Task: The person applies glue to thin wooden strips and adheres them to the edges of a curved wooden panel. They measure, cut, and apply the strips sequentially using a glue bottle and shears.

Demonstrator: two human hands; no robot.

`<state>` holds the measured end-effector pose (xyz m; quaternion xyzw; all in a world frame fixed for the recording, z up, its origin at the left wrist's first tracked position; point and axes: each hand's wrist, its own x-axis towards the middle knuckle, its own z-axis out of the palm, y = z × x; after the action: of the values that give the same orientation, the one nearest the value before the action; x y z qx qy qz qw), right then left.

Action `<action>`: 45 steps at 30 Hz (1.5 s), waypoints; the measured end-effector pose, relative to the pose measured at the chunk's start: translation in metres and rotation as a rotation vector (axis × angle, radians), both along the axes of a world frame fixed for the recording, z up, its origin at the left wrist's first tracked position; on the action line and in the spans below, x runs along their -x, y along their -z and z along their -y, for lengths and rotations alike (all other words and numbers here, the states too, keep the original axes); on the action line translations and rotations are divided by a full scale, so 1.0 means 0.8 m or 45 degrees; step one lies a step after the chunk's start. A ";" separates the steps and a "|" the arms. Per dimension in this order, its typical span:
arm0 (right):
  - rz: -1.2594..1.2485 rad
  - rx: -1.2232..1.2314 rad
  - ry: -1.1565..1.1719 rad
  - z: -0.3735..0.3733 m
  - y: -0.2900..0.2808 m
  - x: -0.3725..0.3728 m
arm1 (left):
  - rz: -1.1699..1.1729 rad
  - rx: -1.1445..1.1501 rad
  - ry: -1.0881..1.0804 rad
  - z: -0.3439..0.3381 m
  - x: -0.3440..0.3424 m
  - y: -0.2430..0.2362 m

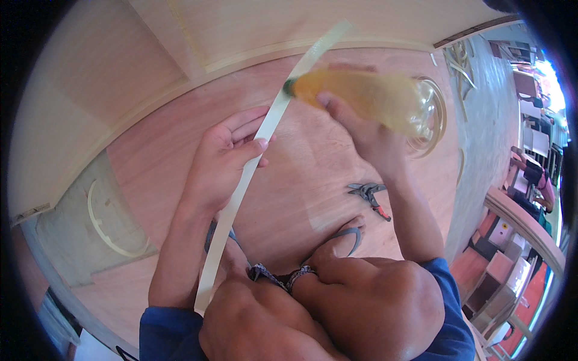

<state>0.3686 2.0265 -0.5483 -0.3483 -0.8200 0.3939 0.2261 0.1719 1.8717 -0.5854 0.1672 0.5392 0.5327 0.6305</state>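
Note:
A long pale flat strip (274, 117) runs slantwise from near my left knee up toward the wooden panel. My left hand (223, 156) is closed on its middle, the thumb on top and the fingers beneath. In my right hand (367, 132) is a clear plastic bottle (379, 96) of yellow-amber liquid, tipped on its side and blurred by motion. Its dark green tip (288, 88) meets the strip above my left hand; whether liquid flows out cannot be seen. Grey snips with a red-orange handle (368, 194) lie on the plywood below my right wrist.
A large pale wooden panel (241, 30) with a raised edge stands across the far side. My feet rest on a reddish plywood sheet (313, 180). Curled strip offcuts (463, 75) lie on the grey floor at right. Wooden furniture frames (524, 222) and people are farther right.

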 end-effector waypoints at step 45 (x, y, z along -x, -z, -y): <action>-0.036 0.214 -0.141 0.043 0.100 -0.033 | 0.123 0.254 0.114 0.056 -0.023 0.101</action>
<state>0.3951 1.9923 -0.6280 -0.3144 -0.7988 0.4781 0.1856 0.1903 1.8272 -0.6665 0.1014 0.5504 0.4552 0.6924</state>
